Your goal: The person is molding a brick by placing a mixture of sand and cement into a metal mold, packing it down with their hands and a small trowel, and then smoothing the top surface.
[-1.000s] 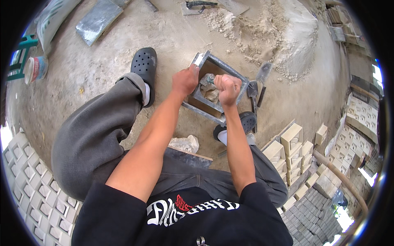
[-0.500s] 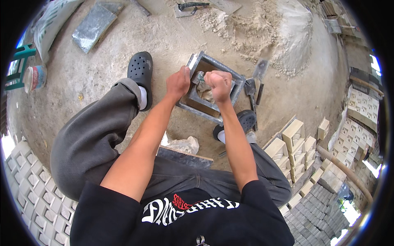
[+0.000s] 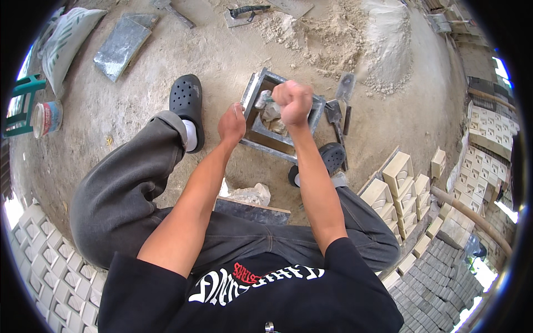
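Observation:
A grey rectangular metal mould frame [image 3: 317, 120] stands on the ground between my feet, with a smaller frame inside it. My left hand [image 3: 232, 124] is curled closed against the frame's left side, thumb upward. Over the frame's right part, my right hand [image 3: 294, 102] makes a fist, slightly smeared by motion. A small greenish-grey piece shows beside the fist, but what it grips is mostly hidden. Crumpled whitish material [image 3: 271, 117] lies inside the inner frame, partly covered by the fist.
Right of the frame lie a dark trowel-like tool [image 3: 335, 115] and a flat metal plate [image 3: 345, 87]. Pale powder [image 3: 386, 47] is heaped beyond. Cast cream blocks [image 3: 397, 173] are stacked at right. A dark board [image 3: 252, 212] lies near my lap; a bucket [image 3: 48, 119] stands left.
My left hand has slid nearer to me along the frame's left side. My right fist has moved slightly away and up over the frame. The whole view has shifted a little.

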{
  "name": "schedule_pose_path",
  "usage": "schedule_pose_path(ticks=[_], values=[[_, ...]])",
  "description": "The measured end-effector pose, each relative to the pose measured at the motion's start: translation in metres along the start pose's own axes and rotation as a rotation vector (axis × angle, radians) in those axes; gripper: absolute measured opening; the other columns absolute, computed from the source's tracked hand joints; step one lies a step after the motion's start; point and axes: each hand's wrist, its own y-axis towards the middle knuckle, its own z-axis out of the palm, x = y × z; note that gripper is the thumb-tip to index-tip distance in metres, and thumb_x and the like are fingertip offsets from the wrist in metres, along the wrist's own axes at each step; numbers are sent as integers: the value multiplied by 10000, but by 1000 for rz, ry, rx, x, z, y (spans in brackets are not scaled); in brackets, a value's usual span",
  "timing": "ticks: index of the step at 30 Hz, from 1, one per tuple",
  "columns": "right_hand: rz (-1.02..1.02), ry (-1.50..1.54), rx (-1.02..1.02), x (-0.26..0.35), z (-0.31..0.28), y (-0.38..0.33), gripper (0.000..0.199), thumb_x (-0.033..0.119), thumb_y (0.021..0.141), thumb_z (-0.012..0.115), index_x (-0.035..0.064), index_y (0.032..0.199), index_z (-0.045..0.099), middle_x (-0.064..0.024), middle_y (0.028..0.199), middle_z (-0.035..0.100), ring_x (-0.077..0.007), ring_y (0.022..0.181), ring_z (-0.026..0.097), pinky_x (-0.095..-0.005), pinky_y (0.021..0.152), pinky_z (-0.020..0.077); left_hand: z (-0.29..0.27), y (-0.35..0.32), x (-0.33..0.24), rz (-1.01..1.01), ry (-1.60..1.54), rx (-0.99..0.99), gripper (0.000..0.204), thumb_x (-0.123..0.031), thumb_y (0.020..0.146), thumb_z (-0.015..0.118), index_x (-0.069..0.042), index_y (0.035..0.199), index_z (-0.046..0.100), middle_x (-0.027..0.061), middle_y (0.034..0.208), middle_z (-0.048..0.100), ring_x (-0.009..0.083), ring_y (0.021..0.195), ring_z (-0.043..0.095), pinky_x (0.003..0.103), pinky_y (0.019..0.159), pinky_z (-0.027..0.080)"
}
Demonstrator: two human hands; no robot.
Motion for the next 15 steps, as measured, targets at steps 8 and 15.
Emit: schedule_pose_path(ticks=[8, 15], values=[[49, 19, 26, -4, -13, -4, 465, 154, 915, 454, 86, 494, 270, 20, 474, 297, -79, 440, 252, -288, 428, 188, -2, -7, -18, -28, 112, -33, 404, -384, 984, 321, -107, 956, 613, 202, 900, 666, 440, 862, 614, 535, 767, 452], [43, 51, 93, 23, -9, -12, 446, 168, 930, 357, 98, 503, 253, -9, 446, 262, -121, 423, 218, -311, 447, 206, -2, -4, -10, -13, 123, -38, 391, -384, 981, 332, -95, 954, 593, 222, 884, 662, 459, 855, 608, 553, 762, 443]])
